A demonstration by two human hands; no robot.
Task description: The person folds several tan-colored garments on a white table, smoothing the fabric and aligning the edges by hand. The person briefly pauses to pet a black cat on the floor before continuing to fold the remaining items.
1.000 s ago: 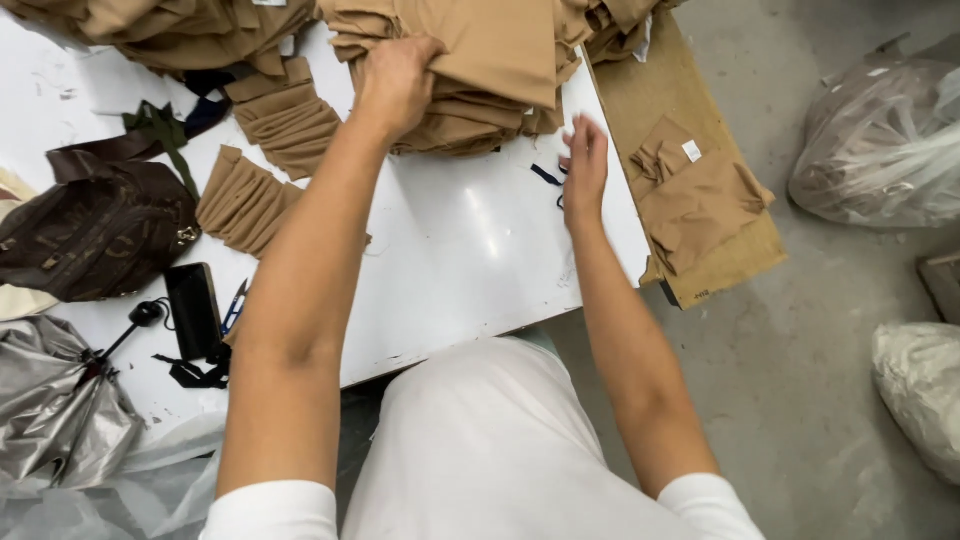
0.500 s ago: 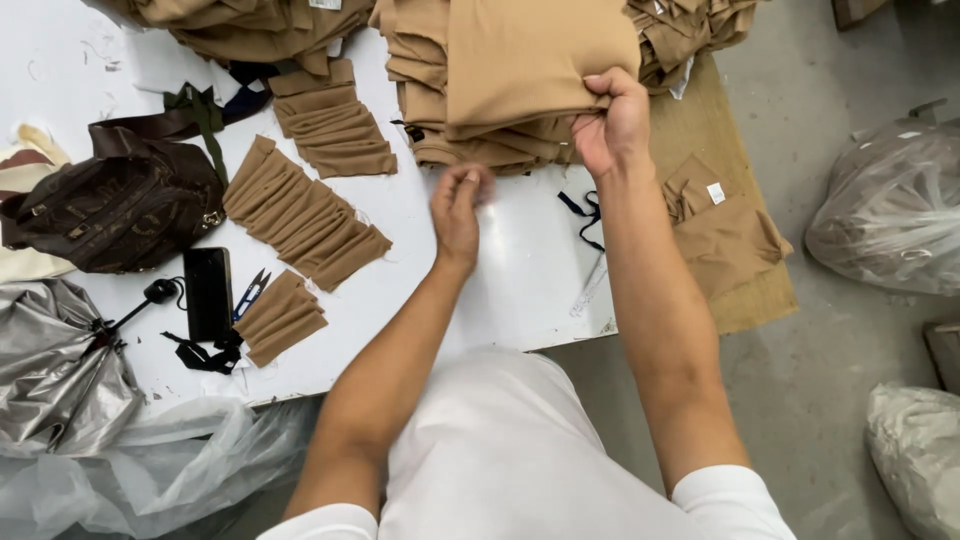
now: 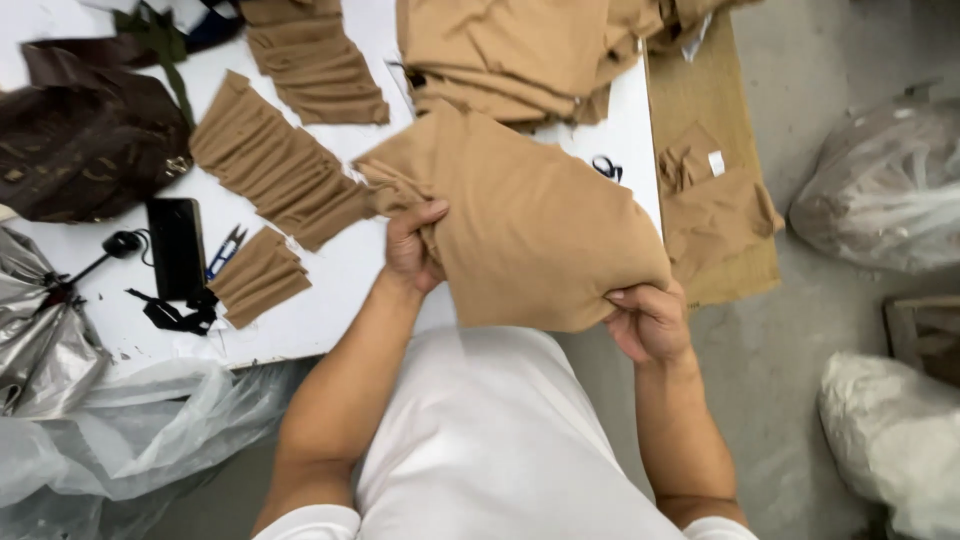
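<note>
1. White surface (image 3: 330,300) carries it all: a tall stack of tan fabric (image 3: 500,50) at the far edge, pleated tan strips (image 3: 270,170) fanned out to the left.
2. Centre stage, one tan fabric piece (image 3: 520,230) is lifted off the surface, held between stack and body. This looks like the pick-up step, one piece in hand.
3. Left hand (image 3: 412,250) is clenched on the bunched left edge; right hand (image 3: 648,320) pinches the lower right corner.
4. Next move likely calls for an even, two-handed grip to spread or fold it flat.
5. Small snips (image 3: 225,250) lie untouched beside a black phone (image 3: 176,248).
</note>
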